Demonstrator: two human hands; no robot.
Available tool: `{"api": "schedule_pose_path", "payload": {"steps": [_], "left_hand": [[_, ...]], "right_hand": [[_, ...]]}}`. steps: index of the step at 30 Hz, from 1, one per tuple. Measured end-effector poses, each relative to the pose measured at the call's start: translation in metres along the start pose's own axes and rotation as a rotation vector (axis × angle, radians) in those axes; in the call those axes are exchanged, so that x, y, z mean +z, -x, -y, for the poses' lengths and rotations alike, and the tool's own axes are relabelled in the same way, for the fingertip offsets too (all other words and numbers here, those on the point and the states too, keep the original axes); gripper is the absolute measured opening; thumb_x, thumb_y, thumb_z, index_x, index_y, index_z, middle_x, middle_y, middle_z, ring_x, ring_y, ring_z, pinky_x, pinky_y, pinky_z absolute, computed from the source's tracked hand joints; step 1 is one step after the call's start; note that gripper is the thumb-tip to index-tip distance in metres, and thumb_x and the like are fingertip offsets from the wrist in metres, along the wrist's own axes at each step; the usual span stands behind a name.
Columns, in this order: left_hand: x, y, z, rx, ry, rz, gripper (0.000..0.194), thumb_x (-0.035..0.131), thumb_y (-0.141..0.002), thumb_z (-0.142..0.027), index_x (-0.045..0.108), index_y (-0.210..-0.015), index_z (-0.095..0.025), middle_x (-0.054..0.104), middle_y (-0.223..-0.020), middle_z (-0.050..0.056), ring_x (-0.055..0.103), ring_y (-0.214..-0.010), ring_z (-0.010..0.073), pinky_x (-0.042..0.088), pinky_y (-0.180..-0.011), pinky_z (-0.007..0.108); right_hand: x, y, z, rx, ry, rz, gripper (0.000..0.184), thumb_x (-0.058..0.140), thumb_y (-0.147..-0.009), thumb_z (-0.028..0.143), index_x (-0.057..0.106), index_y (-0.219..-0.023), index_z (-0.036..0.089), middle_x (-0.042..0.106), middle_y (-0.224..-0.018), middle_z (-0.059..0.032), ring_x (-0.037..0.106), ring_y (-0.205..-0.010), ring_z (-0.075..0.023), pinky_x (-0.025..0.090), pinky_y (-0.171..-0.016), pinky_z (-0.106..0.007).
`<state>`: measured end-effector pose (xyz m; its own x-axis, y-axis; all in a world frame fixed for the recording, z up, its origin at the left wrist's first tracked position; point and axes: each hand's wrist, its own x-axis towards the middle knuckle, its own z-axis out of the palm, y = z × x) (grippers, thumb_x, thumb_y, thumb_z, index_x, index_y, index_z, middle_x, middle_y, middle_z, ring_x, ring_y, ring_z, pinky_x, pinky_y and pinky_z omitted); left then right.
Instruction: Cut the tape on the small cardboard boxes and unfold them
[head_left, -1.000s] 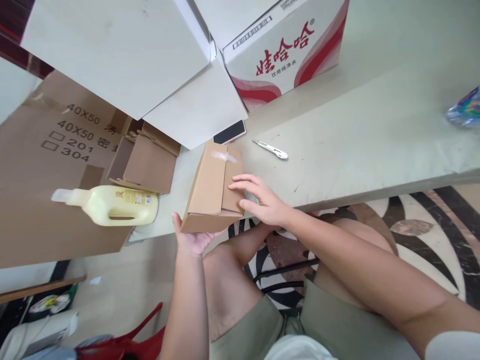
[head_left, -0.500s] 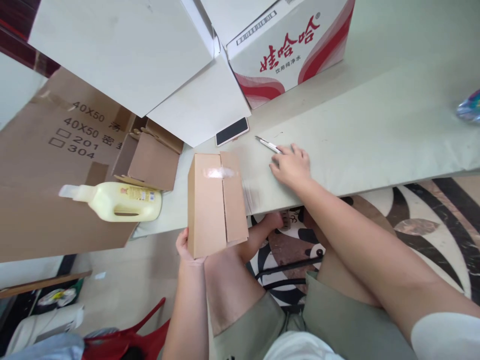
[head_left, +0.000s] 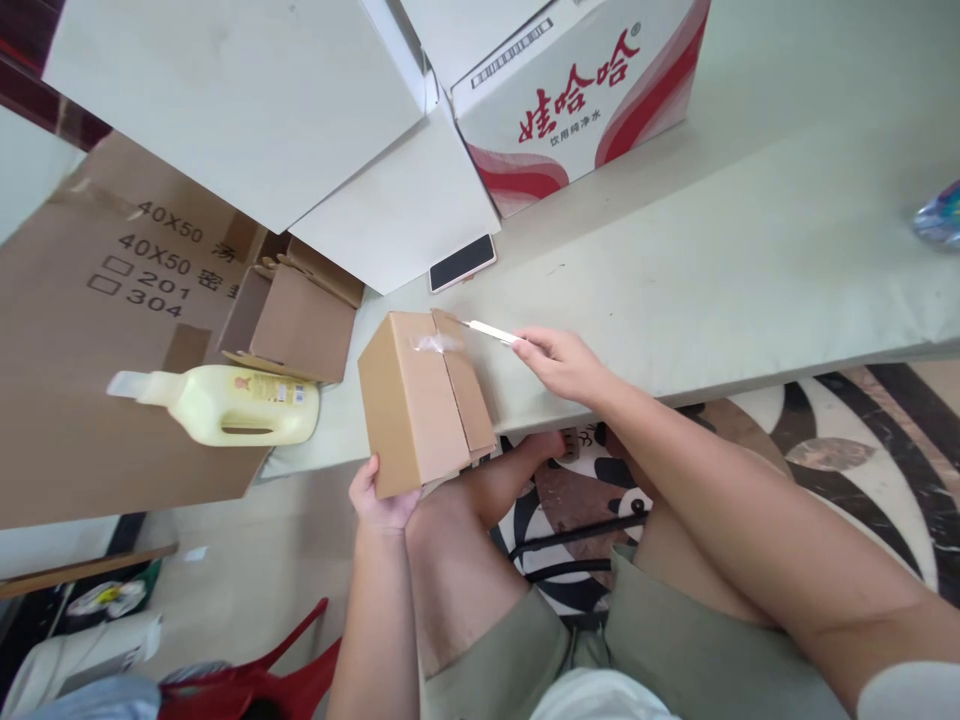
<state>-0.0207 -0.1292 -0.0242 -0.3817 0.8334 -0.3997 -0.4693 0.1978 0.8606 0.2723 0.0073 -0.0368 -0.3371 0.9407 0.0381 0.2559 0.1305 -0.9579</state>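
My left hand point(head_left: 384, 497) grips a small brown cardboard box point(head_left: 431, 410) by its near end, at the table's front edge. A seam runs along the top of the box, and a strip of clear tape point(head_left: 435, 344) crosses it near the far end. My right hand point(head_left: 559, 362) is closed round a slim white utility knife point(head_left: 491, 331). The knife's tip points left and lies just over the far right corner of the box; I cannot tell whether it touches. Some fingers of my left hand are hidden beneath the box.
A phone point(head_left: 462, 263) lies beyond the box, before white cartons point(head_left: 405, 200). A red-and-white carton point(head_left: 585, 110) stands at the back. On the left are a pale yellow bottle point(head_left: 251, 405), an opened brown box point(head_left: 300, 320) and a large brown carton point(head_left: 90, 380). A shiny package point(head_left: 940, 215) lies far right.
My right hand has picked up the utility knife from the table and brought it left to the box. My left hand has tilted the box, showing more of its left side.
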Motion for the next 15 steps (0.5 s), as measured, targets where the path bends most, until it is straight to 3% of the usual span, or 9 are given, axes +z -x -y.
{"api": "schedule_pose_path", "payload": {"steps": [3,9,15], "left_hand": [[0.004,0.0,-0.001,-0.006,-0.029,-0.026,0.05,0.069,-0.069,-0.037,0.067,-0.116,-0.023,0.075,-0.099,0.008,0.07,-0.099,0.0324,0.059,-0.081,0.049],[0.007,-0.001,-0.005,-0.016,-0.068,-0.053,0.047,0.071,-0.065,-0.031,0.069,-0.111,-0.023,0.076,-0.091,0.006,0.071,-0.082,0.0261,0.061,-0.068,0.038],[0.013,0.0,-0.003,0.003,-0.08,-0.058,0.043,0.073,-0.065,-0.033,0.07,-0.106,-0.021,0.076,-0.093,0.006,0.071,-0.082,0.0256,0.061,-0.07,0.038]], "right_hand": [[0.004,0.0,0.002,0.003,-0.049,0.063,0.043,0.037,-0.093,0.044,0.059,-0.067,0.019,0.04,-0.055,0.0029,0.038,-0.054,-0.0126,0.028,-0.055,-0.027],[0.005,-0.003,0.0,-0.014,-0.124,-0.006,0.039,0.038,-0.093,0.036,0.072,-0.103,0.02,0.056,-0.066,0.0005,0.048,-0.061,-0.0145,0.035,-0.063,-0.027],[0.004,0.001,0.001,-0.066,-0.002,0.028,0.039,0.037,-0.095,0.039,0.071,-0.089,0.02,0.048,-0.061,0.0013,0.044,-0.059,-0.014,0.03,-0.06,-0.027]]}}
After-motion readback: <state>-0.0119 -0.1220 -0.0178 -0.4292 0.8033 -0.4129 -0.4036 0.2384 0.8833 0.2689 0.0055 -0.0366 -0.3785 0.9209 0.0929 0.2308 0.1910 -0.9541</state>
